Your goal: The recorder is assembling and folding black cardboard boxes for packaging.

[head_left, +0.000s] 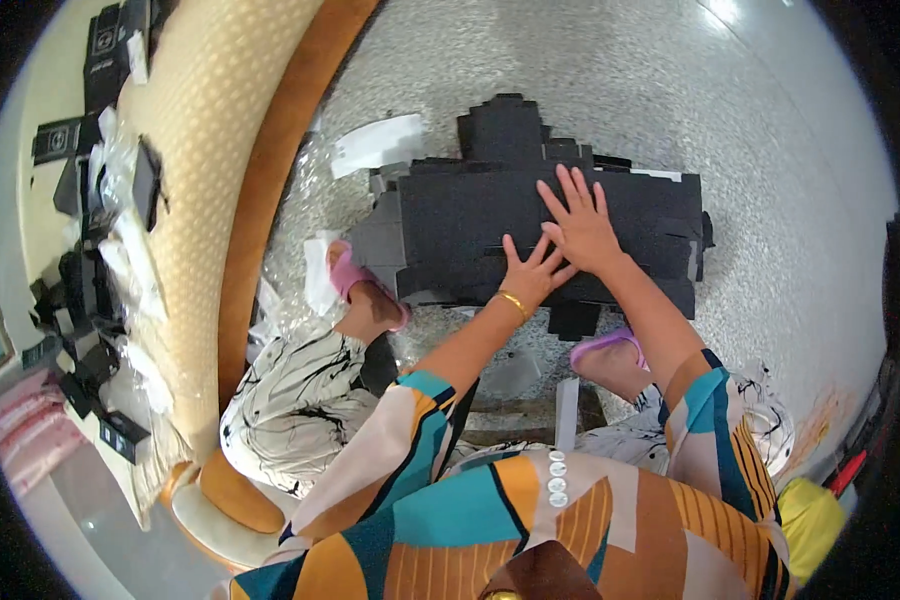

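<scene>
Fingers spread apart, a person's left hand (536,276) and right hand (584,228) are resting palm-down, side by side, on a stack of flat black cardboard pieces (470,212), which is lying on a speckled grey floor (770,230). Stepped, uneven edges are jutting from its far side; a pink slipper (344,270) is standing just beside its near-left corner, while floor is stretching away toward the right.
</scene>
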`<move>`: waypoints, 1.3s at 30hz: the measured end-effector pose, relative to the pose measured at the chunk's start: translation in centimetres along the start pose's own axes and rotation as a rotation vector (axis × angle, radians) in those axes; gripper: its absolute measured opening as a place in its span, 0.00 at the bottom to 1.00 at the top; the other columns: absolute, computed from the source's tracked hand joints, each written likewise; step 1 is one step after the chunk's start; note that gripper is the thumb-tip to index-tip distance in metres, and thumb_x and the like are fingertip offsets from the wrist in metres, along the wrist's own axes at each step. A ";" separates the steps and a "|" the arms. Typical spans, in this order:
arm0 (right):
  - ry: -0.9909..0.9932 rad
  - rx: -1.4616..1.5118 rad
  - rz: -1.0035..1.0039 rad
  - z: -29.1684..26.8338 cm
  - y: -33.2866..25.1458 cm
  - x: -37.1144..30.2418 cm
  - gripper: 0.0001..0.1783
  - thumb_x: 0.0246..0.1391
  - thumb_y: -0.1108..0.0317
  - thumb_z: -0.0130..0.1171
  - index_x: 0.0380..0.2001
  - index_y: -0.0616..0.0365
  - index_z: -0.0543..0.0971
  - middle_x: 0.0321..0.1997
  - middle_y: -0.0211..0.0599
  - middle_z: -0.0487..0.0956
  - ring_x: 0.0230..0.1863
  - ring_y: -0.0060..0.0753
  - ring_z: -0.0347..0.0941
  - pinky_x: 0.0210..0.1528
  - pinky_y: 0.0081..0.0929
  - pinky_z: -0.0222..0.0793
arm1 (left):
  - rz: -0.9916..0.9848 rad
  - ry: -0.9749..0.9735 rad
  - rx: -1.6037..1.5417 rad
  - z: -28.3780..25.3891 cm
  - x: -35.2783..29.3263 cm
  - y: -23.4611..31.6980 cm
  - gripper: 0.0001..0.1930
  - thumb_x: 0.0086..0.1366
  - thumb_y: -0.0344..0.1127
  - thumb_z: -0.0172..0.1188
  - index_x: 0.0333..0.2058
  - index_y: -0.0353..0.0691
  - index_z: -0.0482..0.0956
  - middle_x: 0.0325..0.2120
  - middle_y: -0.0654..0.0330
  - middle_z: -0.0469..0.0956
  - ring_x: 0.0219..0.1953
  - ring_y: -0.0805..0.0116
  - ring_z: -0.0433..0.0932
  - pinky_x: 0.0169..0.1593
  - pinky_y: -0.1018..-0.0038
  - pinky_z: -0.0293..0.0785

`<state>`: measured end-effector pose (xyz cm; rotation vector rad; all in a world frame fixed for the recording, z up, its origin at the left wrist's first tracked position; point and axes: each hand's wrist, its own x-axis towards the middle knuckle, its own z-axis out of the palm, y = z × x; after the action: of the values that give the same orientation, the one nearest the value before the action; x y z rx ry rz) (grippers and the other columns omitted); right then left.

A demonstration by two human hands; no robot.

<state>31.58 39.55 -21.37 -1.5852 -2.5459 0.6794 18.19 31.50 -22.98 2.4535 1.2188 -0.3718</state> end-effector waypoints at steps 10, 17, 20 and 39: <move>-0.106 -0.053 -0.030 -0.4 -0.8 0.3 0.35 0.51 0.51 0.48 0.61 0.43 0.52 0.66 0.43 0.43 0.67 0.47 0.35 0.62 0.53 0.33 | -0.028 0.340 -0.041 -0.2 -1.1 0.9 0.27 0.56 0.35 0.46 0.55 0.68 0.60 0.58 0.60 0.52 0.62 0.54 0.47 0.49 0.32 0.45; 0.163 -0.118 -0.069 -3.9 -3.4 -2.2 0.33 0.52 0.54 0.48 0.59 0.53 0.55 0.63 0.49 0.50 0.65 0.51 0.42 0.60 0.53 0.40 | -0.163 0.268 -0.143 -10.6 -11.5 5.5 0.29 0.52 0.37 0.54 0.55 0.52 0.61 0.58 0.55 0.54 0.60 0.53 0.51 0.52 0.41 0.49; 0.221 -0.092 -0.177 -3.2 -2.0 -3.9 0.30 0.52 0.56 0.48 0.56 0.56 0.60 0.60 0.51 0.56 0.62 0.52 0.49 0.59 0.49 0.45 | 0.036 0.078 -0.608 -19.4 -19.7 6.7 0.33 0.47 0.37 0.61 0.54 0.44 0.62 0.48 0.52 0.67 0.51 0.56 0.67 0.52 0.58 0.59; -0.513 0.021 0.079 -4.4 -11.8 -21.9 0.26 0.45 0.46 0.51 0.39 0.57 0.77 0.37 0.51 0.76 0.43 0.46 0.73 0.44 0.36 0.67 | -1.481 0.797 -0.780 15.6 -42.3 -7.2 0.35 0.41 0.48 0.68 0.46 0.34 0.69 0.40 0.46 0.74 0.44 0.51 0.72 0.47 0.64 0.67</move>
<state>33.20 17.61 -8.90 -1.6901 -2.8005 1.2609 -13.62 -1.21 -21.93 0.6497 2.6271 0.6989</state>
